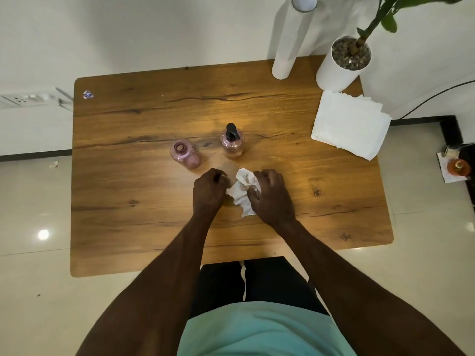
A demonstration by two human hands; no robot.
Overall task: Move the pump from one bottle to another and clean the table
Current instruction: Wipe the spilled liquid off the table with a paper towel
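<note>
Two small pink bottles stand mid-table. The left bottle (185, 153) has an open neck with no cap. The right bottle (232, 142) carries a black pump (230, 131) on top. Just in front of them a crumpled white tissue (243, 191) with pinkish stains lies against the wooden table (128, 201). My right hand (270, 195) is closed on the tissue's right side. My left hand (209, 191) is a fist at the tissue's left edge and pinches that edge. A faint wet smear shows on the wood just beyond my hands.
A stack of white napkins (350, 123) lies at the table's right edge. Behind it stand a white pot with a plant (339, 65) and a tall white cylinder (290, 39). A small orange object (458, 167) sits on the floor to the right.
</note>
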